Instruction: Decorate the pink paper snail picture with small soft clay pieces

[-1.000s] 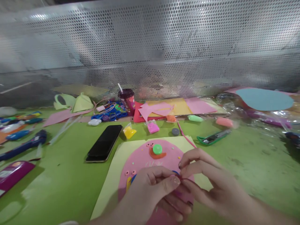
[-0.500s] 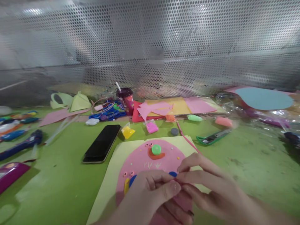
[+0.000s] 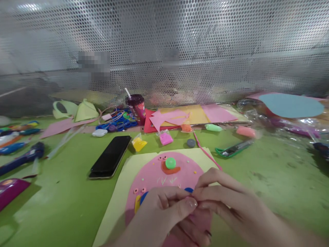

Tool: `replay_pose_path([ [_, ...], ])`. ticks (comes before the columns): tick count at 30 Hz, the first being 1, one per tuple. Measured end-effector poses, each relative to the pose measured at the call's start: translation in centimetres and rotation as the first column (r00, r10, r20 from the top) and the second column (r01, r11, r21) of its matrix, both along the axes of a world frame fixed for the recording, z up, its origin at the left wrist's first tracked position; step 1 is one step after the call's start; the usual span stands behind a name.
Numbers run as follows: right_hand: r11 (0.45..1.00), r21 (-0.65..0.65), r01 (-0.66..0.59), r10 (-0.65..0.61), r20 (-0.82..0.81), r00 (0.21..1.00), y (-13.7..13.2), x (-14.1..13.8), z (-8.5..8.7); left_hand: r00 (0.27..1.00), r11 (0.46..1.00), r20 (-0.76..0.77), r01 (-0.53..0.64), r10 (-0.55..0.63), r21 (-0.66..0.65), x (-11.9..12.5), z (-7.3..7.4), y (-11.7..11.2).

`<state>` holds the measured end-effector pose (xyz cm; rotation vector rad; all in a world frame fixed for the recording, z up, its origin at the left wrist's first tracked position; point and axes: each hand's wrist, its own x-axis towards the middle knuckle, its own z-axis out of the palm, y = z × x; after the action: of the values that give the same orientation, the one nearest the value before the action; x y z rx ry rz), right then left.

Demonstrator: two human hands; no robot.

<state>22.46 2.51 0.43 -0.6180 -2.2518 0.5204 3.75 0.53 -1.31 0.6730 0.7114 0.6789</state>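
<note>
My left hand (image 3: 167, 212) and my right hand (image 3: 223, 199) meet at the fingertips over a round pink card (image 3: 151, 176). Between the pinched fingers shows a small bit of pink clay (image 3: 189, 197), mostly hidden. Snails of clay decorate the card: one has an orange body (image 3: 171, 169) and a green shell (image 3: 170, 163). A yellow body (image 3: 137, 204) and some blue clay (image 3: 189, 189) are partly covered by my hands. Pale green grass marks and small dots lie on the card, which rests on a pale yellow sheet (image 3: 115, 202).
Left of the sheet lies a black phone (image 3: 111, 156). Behind it are yellow clay (image 3: 139, 143), pink clay (image 3: 166, 138), a grey disc (image 3: 191, 142) and a thin pink strip (image 3: 205, 151). A green cutter (image 3: 233, 150) lies right. A lidded cup (image 3: 137, 108) stands at the back.
The view has shifted very slightly. Both hands stay together over the card, their fingertips moving only a little around the pink clay.
</note>
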Motion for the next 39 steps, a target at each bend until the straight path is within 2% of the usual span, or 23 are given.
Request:
replay_pose_path([
  [5,0.993,0.115,0.02,-0.021,0.006,1.0,0.3,0.1,-0.2,0.999,0.999,-0.046,0.01,-0.012,-0.033,0.1,-0.1,-0.2],
  [11,1.0,0.001,0.0,0.0,-0.007,1.0,0.2,0.1,-0.9,0.997,1.0,-0.078,0.013,-0.014,-0.014,0.1,-0.2,-0.1],
  [13,1.0,0.001,0.007,-0.007,-0.001,1.0,0.2,0.1,-0.8,0.997,1.0,-0.072,0.015,-0.016,-0.013,0.0,-0.2,0.0],
  [19,0.983,0.177,0.038,-0.045,0.035,0.998,0.4,0.0,-0.4,0.995,0.999,-0.102,0.001,-0.005,-0.038,0.0,0.1,-0.2],
  [26,0.998,0.058,0.001,-0.002,0.023,1.0,0.2,0.1,-0.6,0.99,1.0,-0.138,-0.01,0.012,0.019,0.0,-0.1,-0.1],
  [32,0.974,0.222,0.037,-0.053,0.067,0.996,0.5,-0.1,-0.2,0.992,1.0,-0.124,-0.016,0.017,0.007,0.1,0.1,-0.3],
  [39,0.961,0.271,0.048,-0.078,0.102,0.992,0.4,-0.1,0.5,0.987,1.0,-0.158,-0.019,0.02,0.007,0.1,0.5,-0.3],
])
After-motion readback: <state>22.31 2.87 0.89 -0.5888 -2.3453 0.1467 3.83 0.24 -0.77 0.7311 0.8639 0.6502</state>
